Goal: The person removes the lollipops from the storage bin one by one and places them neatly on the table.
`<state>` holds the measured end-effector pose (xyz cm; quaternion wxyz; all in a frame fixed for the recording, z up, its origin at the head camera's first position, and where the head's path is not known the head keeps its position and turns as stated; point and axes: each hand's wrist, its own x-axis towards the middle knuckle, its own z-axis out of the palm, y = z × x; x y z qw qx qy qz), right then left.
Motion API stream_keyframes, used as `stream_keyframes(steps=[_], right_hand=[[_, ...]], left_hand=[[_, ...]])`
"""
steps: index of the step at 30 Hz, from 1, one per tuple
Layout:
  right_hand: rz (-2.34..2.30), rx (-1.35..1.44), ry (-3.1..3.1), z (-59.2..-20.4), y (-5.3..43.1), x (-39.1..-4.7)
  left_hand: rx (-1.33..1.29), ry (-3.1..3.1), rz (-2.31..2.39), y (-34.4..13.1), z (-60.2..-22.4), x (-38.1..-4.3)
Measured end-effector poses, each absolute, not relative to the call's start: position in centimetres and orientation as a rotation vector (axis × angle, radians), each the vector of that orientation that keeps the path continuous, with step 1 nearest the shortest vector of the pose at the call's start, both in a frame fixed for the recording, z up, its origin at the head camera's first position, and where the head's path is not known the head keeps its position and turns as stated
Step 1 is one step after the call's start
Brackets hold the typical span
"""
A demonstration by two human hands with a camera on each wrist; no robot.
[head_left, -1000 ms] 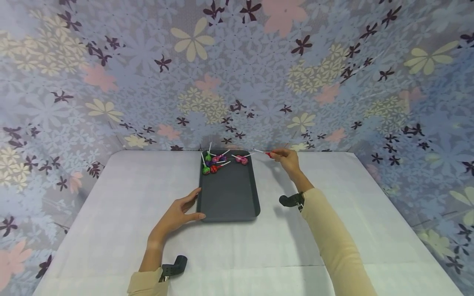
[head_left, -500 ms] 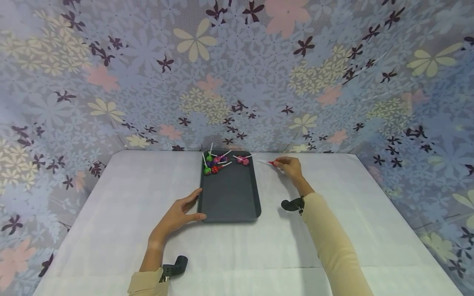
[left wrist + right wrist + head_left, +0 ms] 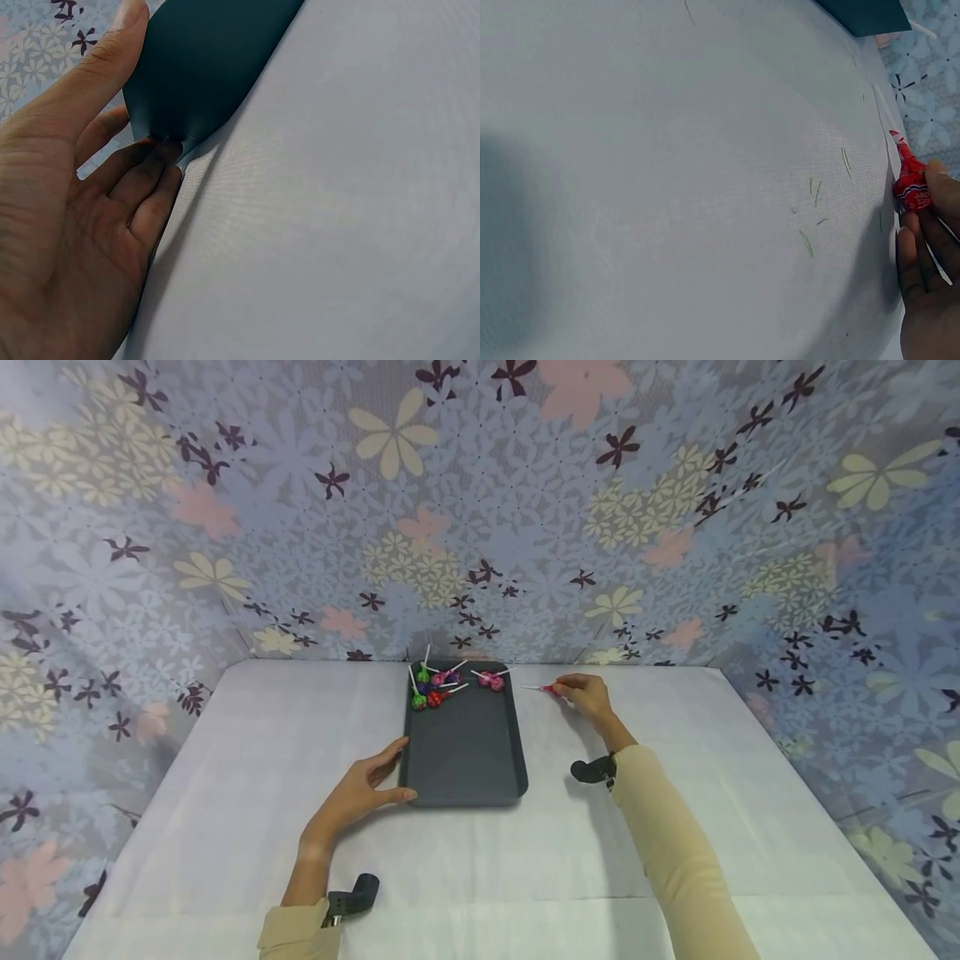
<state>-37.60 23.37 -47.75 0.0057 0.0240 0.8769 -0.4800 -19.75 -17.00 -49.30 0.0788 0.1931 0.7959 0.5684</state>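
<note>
A dark grey tray [image 3: 465, 752] lies on the white-covered table. My left hand [image 3: 363, 793] holds it at the near left corner, thumb at the rim and fingers along the side; in the left wrist view some fingertips are hidden behind the tray wall [image 3: 202, 67]. To the right of the tray, my right hand [image 3: 588, 695] pinches a red-wrapped lollipop [image 3: 913, 187] between thumb and fingers, its white stick pointing left toward the tray. In the tray's far left corner lie several lollipops, among them a green one [image 3: 418, 702] and a red one [image 3: 436, 698]. Pink lollipops [image 3: 492, 681] lie at its far right.
A flower-patterned cloth [image 3: 480, 527] rises behind the table's far edge and along both sides. The white tablecloth [image 3: 465, 868] has a crease across its near part. Black wrist-camera mounts [image 3: 592, 769] stick out from both wrists.
My right hand has come slightly nearer and lower with the red lollipop, then nearly stopped over the last half second. My left hand stays at the tray.
</note>
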Motion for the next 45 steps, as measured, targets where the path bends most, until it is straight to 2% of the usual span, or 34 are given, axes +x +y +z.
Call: stream_keyframes(steps=[33,45], right_hand=[[-1.449,-0.031,2.862,-45.6,23.3,-37.8],[-1.199,-0.181,2.948,-46.3,23.3,-37.4]], left_hand=[[0.582,2.393,1.694,-17.0,-49.5,-19.8],[0.589,2.398,1.698,-16.9,-49.7,-19.8]])
